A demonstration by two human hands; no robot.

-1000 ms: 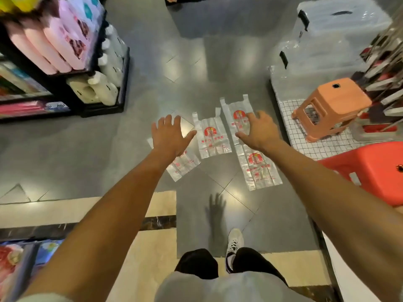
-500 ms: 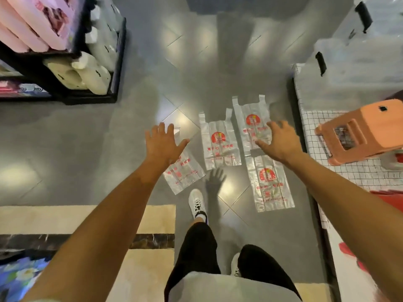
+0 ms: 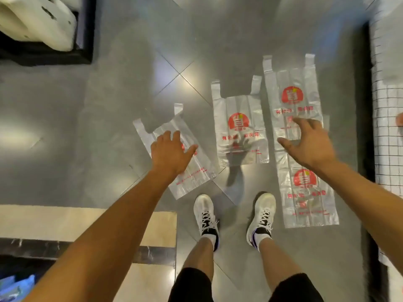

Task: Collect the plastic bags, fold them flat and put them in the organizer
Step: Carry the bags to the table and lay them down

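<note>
Several clear plastic bags with red print lie flat on the grey tiled floor. A tilted bag (image 3: 192, 171) lies at the left, partly under my left hand (image 3: 170, 153), which hovers over it with fingers spread and relaxed. A middle bag (image 3: 239, 127) lies upright. A far right bag (image 3: 292, 92) and a near right bag (image 3: 307, 192) lie end to end. My right hand (image 3: 309, 144) hangs spread above where those two meet, holding nothing. No organizer shows.
My two feet in white shoes (image 3: 206, 214) stand just below the bags. A black shelf base with white jugs (image 3: 43, 29) is at the top left. A white wire grid (image 3: 388, 127) on a black edge runs along the right. Beige floor strip at lower left.
I have stepped forward and bent down; the bags are now closer and larger. Both feet stand side by side, and both hands have lowered toward the bags.
</note>
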